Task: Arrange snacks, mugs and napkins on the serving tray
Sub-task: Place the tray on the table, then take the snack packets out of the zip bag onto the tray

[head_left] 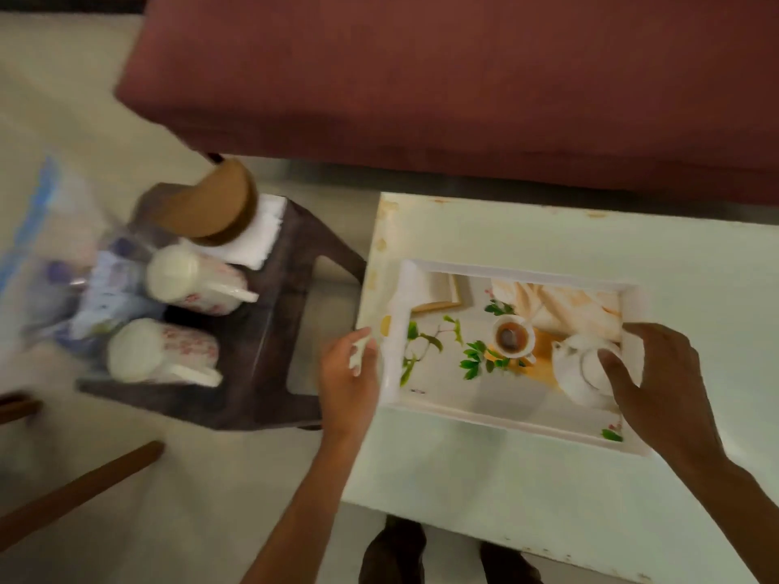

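A white serving tray [501, 408] with a printed tea-and-leaves picture lies on a pale table [695, 288]. My left hand [347, 377] grips its left rim. My right hand [657, 381] holds its right rim, fingers curled inside. Nothing lies in the tray. To the left, a dark stool [269, 330] carries two white mugs with red patterns [194, 280] [160, 351], a stack of white napkins [263, 229], a jar with a cork lid [210, 204] and a blurred clear bag of snacks [76, 280].
A maroon sofa [463, 78] runs along the far side behind the table. A wooden furniture leg [80, 491] slants across the lower left floor. My feet [392, 554] show below the table's near edge.
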Available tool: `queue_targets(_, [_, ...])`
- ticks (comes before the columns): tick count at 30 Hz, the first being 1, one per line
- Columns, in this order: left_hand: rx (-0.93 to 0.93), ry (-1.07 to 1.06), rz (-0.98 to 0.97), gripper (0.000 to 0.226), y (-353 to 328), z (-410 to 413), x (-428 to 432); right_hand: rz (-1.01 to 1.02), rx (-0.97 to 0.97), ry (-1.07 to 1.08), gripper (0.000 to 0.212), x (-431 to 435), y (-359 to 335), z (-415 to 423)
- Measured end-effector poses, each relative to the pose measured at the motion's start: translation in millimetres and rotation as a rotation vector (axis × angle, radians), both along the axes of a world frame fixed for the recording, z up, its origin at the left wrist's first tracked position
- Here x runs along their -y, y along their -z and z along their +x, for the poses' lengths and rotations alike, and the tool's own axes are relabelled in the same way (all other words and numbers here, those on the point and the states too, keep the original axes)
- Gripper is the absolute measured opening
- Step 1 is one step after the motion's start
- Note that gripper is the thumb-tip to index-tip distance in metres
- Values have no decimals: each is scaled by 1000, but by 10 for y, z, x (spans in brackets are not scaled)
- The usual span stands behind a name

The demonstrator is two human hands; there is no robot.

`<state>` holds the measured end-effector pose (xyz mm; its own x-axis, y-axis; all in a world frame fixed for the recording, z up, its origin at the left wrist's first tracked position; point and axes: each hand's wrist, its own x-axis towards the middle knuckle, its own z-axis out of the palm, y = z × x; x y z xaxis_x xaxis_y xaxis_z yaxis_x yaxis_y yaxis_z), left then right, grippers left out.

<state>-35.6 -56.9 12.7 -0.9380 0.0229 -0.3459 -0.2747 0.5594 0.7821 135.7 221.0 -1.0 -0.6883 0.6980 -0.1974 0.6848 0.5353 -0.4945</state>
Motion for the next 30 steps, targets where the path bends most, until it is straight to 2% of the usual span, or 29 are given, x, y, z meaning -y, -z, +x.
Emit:
queue_targets(6, [-121, -1, 72, 19, -1023, 368, 581, -88, -66, -213, 48, 657, -743, -484])
queue_targets(11, [-298, -49, -80, 21, -1614, 371, 1188, -93, -112, -324, 49, 1302, -1260, -990])
queue_targets(16, [-652, -62, -326, 17, -2056, -59, 1752, -50, -129, -466, 55, 2045, -1681, -1626])
queue_targets(19, [-661, -82, -509, 33, -2172, -552, 1993, -28, -172, -545, 55, 2529, -1833, -2033])
queue_targets(24, [-487, 53, -754, 62, -2006, -1398, 2246, 108, -142, -711, 68, 3296, -1800, -2645])
queue_targets(26, [-456, 134, -764, 58, -1889, -1590, 2352, 173, -117, -780, 75, 3529, -1718, -2814])
queue_targets(30, [-550, 118, -743, 22, -1810, -1805, 2608, 217, -88, -841, 78, 3843, -1595, -3015])
